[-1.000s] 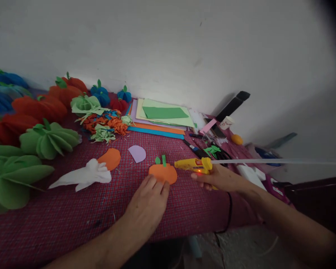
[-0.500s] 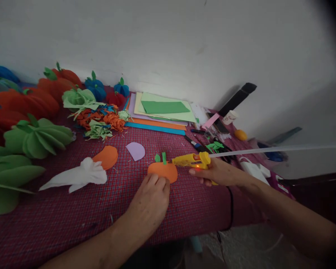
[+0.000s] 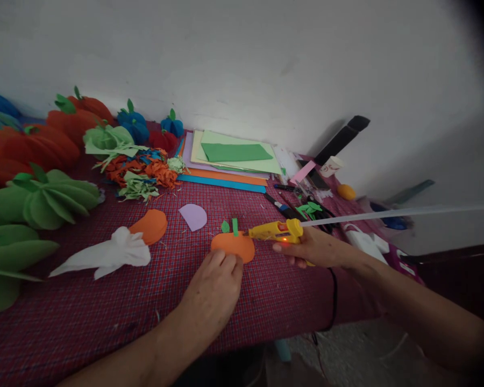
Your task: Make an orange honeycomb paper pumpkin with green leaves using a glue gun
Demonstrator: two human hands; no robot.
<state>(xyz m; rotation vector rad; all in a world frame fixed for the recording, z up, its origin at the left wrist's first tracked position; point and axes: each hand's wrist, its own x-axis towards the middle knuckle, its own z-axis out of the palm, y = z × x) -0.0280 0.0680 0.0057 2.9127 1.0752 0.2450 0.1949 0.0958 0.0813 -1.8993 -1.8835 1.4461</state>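
My right hand (image 3: 320, 248) is wrapped round a yellow hot glue gun (image 3: 276, 231) with a lit orange light and a long clear glue stick out of its back. Its nozzle is at the upper right edge of an orange paper pumpkin cutout (image 3: 242, 247), close to the green paper stem (image 3: 235, 226). My left hand (image 3: 218, 279) has its fingers curled together on the cutout's lower left edge; the fingertips are partly hidden. A small green paper leaf (image 3: 225, 227) lies beside the stem. Left of these are a lilac paper piece (image 3: 193, 216) and another orange piece (image 3: 150, 226).
A white cloth (image 3: 108, 255) partly covers the second orange piece. Several paper pumpkins (image 3: 48, 196) fill the left side, with shredded paper (image 3: 141, 172) beside them. Stacked coloured sheets (image 3: 237, 153) lie by the wall. At right are green scraps (image 3: 310, 209), a paper cup (image 3: 331, 166) and a black cord (image 3: 334, 301).
The view has shifted slightly, so things on the left appear a little farther left. Both hands, the glue gun and the orange cutout keep nearly the same arrangement.
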